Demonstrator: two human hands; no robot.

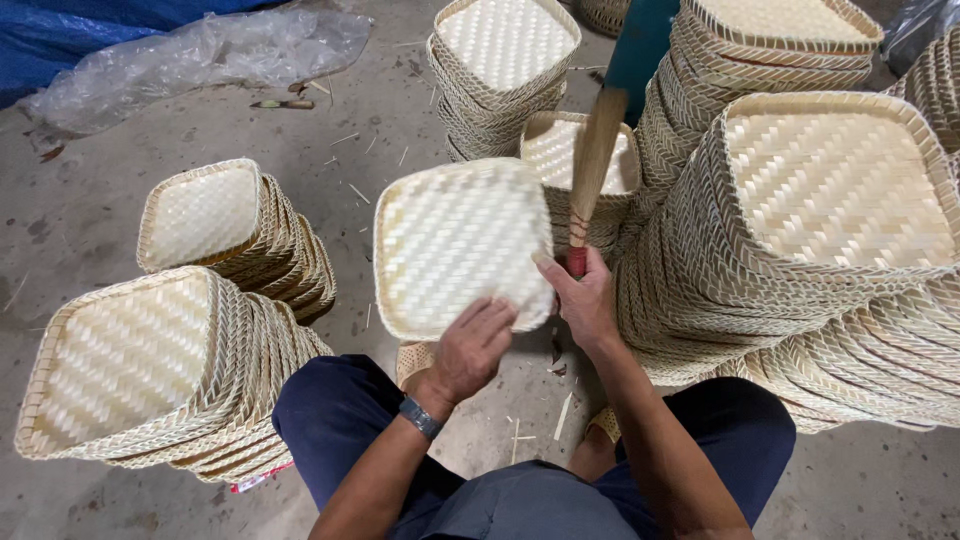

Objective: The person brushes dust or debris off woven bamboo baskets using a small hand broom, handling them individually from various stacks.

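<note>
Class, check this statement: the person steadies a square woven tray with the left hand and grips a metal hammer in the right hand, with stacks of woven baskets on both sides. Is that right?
Not quite. The head view shows the right hand gripping a brush with pale bristles, not a metal hammer. The rest holds: the left hand steadies the square woven tray, and stacks of woven baskets stand on both sides.

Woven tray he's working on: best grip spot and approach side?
Probably the tray's raised near rim, from the person's side. It tilts face-up toward them, and the left hand already rests on that edge. The right hand with the brush crowds the right edge.
</note>
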